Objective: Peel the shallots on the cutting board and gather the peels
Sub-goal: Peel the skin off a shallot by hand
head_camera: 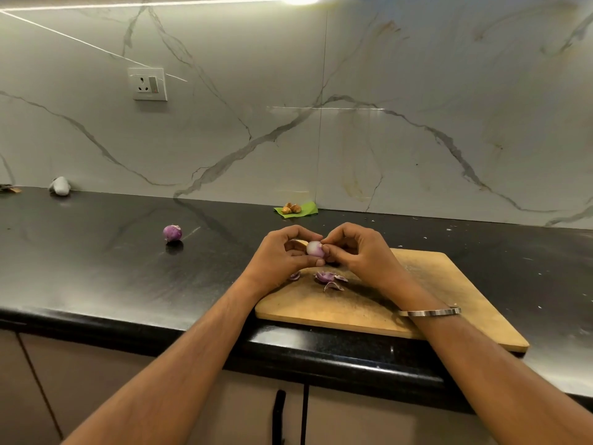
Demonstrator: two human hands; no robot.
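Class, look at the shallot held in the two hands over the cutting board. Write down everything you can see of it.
The shallot is small and round, mostly pale white with a purple tinge low down, so most of its skin looks peeled off. It is held above the far end of the wooden cutting board, not resting on it. The left hand cups and grips it; the right hand pinches at its top edge. Loose purple peels lie below.
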